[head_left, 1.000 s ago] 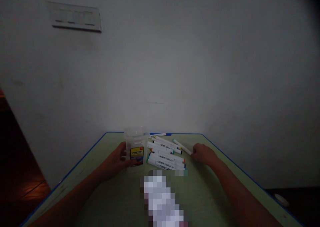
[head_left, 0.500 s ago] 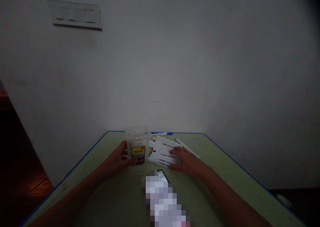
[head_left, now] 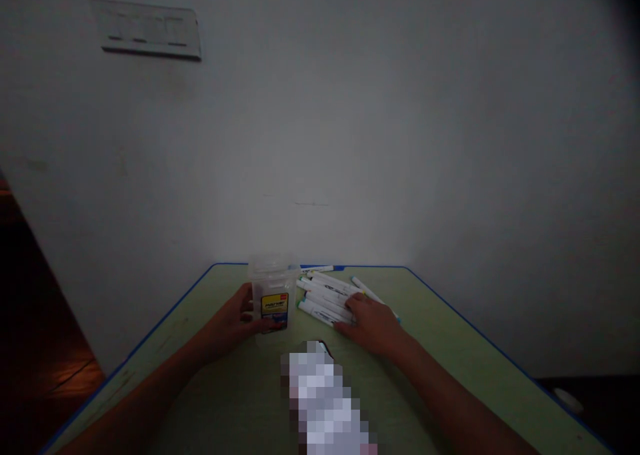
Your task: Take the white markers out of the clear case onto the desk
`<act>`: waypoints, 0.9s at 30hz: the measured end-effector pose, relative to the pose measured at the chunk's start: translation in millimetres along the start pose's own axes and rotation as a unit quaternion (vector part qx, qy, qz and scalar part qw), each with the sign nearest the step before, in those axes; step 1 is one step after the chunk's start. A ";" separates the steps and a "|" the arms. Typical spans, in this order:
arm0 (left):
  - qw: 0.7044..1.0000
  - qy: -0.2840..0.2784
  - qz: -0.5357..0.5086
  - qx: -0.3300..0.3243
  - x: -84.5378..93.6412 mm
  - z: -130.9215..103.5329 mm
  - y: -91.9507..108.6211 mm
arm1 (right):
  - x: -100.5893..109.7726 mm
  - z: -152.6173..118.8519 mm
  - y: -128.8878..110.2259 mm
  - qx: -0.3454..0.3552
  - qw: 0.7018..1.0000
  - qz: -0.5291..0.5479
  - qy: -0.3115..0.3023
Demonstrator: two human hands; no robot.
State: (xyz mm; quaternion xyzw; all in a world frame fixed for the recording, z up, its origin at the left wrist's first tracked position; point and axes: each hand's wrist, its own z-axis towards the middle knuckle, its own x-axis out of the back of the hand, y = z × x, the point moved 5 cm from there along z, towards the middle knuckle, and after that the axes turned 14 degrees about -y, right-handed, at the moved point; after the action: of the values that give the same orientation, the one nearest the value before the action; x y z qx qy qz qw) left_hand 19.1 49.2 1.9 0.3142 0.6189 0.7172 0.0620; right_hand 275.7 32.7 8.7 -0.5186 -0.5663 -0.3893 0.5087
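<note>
My left hand is closed around the left side of a clear plastic marker box, its thumb across the front near a yellow and blue label. The box stands upright on the table. Just right of it lies a pile of white markers, several with coloured ends. My right hand reaches over their right ends, thumb on the near side and fingers on the far side, gripping the bunch. Part of the pile is hidden under that hand. One loose marker slants beyond my right fingers; another marker lies at the back edge.
The pale green table has a blue rim and meets a grey wall at the back. In front of the pile, a phone shows at the top of a blurred-out patch. A switch panel is on the wall, upper left.
My right hand has drawn the markers closer together, and their left ends have shifted and bunched up. My left hand and the box stay nearly where they were.
</note>
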 end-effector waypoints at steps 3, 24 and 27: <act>1.000 -0.004 0.006 0.001 -0.1 0.3 -1.2 | 0.9 -0.8 0.6 0.000 1.000 0.002 0.001; 1.000 -0.003 0.020 -0.001 1.0 0.5 -5.4 | 4.5 2.2 0.4 0.023 0.999 -0.045 -0.009; 1.000 -0.005 0.020 -0.002 1.0 1.7 -5.4 | 2.1 2.7 2.0 0.006 0.998 -0.057 -0.033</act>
State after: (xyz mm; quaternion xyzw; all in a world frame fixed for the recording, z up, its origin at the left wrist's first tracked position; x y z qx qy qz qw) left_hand 17.6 52.2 -2.7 0.3303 0.6108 0.7178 0.0513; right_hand 277.3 36.1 10.2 -0.4950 -0.6137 -0.3966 0.4702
